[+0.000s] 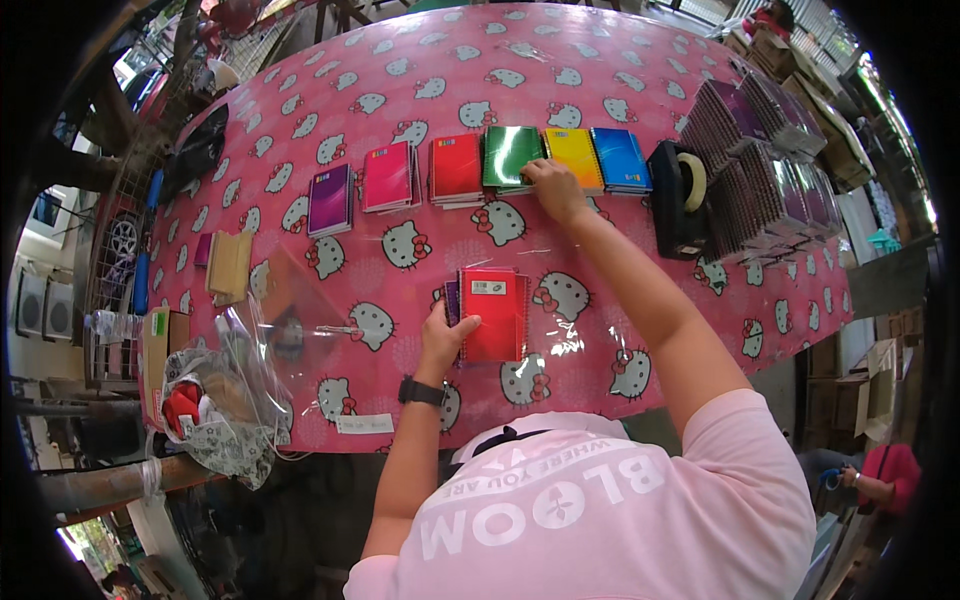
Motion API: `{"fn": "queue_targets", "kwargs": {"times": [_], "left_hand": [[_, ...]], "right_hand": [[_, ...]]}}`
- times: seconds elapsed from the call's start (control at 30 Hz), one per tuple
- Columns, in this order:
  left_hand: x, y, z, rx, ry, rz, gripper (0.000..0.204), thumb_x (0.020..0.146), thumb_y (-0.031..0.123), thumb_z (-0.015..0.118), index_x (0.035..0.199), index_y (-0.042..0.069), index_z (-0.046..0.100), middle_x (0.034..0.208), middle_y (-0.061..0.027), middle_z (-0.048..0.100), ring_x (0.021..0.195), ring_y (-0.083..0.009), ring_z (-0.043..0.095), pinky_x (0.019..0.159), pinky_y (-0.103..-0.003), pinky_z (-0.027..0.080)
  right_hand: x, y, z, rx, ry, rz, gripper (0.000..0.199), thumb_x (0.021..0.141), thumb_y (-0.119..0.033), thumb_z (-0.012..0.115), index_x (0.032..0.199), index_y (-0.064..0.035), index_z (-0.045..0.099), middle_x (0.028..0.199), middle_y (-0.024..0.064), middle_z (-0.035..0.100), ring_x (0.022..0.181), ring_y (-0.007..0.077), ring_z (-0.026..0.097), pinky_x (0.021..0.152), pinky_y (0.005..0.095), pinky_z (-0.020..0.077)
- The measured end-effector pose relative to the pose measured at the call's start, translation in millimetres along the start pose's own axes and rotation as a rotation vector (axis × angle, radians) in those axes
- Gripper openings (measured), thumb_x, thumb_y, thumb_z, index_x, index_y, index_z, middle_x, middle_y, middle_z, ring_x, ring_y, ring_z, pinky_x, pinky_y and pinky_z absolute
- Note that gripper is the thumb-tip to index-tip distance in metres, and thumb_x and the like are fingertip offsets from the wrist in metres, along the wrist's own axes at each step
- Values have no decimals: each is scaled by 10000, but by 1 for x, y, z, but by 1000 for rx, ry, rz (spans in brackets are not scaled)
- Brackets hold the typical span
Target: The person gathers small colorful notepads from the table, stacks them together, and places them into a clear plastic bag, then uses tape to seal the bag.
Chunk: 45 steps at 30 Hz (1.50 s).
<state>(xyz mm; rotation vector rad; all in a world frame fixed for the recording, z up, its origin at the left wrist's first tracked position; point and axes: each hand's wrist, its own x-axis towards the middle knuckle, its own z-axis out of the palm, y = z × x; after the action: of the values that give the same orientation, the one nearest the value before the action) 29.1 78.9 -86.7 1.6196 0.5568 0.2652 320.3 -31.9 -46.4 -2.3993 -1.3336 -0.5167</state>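
Observation:
My left hand (442,338) grips the left edge of a small stack of spiral notebooks, thumb on top. A red notebook (495,325) with a white label lies uppermost, and a purple edge shows beneath it. My right arm reaches to the far row, where my right hand (553,184) closes its fingers on the lower right corner of a green notebook (512,155). Along that row lie piles of purple (330,200), pink (388,178), red (457,168), yellow (574,158) and blue notebooks (621,160). How many the right fingers hold is hidden.
A black tape dispenser (677,205) stands right of the row, beside tall stacks of spiral notebooks (760,200). Wooden pieces (229,267) and clear plastic bags (255,370) lie at the left. A patterned pink cloth (600,290) covers the table. Another person (885,480) is at the lower right.

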Motion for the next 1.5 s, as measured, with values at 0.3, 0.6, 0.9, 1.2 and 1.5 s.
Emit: {"fn": "queue_targets", "kwargs": {"times": [0.3,0.6,0.9,1.2,1.5], "left_hand": [[-6,22,3,-67,-34,-52,329,737,168,685,999,4,573,872,-75,650,763,-135,602,707,-281,482],[0,6,-2,-30,-83,-74,364,764,197,674,1038,-6,547,913,-64,626,782,-112,590,714,-258,479],[11,-5,-2,-234,-23,-202,530,848,521,519,998,19,597,843,-46,625,731,-121,578,651,-284,467],[12,11,0,-67,13,-222,696,779,630,544,1030,-19,571,797,-87,625,708,-177,592,652,-306,475],[-10,49,36,576,193,-164,984,548,493,810,1230,-49,354,1105,-230,559,1002,-318,580,835,-382,464]], "right_hand": [[-4,4,4,54,11,-81,139,774,-70,526,890,-98,597,904,72,611,871,239,593,757,358,486],[25,-19,-72,560,227,45,208,774,-39,598,981,-16,603,954,127,636,804,308,591,756,377,466],[19,-75,-148,234,-576,-656,205,741,-69,596,940,-66,646,1005,33,622,993,220,528,845,399,436],[-100,-124,-73,898,-362,-429,148,713,-96,651,855,-67,620,1041,39,552,1056,214,475,877,372,410],[-41,-5,-38,10,242,222,318,773,-124,622,1082,-103,552,1114,66,572,1093,232,494,942,456,336]]}}
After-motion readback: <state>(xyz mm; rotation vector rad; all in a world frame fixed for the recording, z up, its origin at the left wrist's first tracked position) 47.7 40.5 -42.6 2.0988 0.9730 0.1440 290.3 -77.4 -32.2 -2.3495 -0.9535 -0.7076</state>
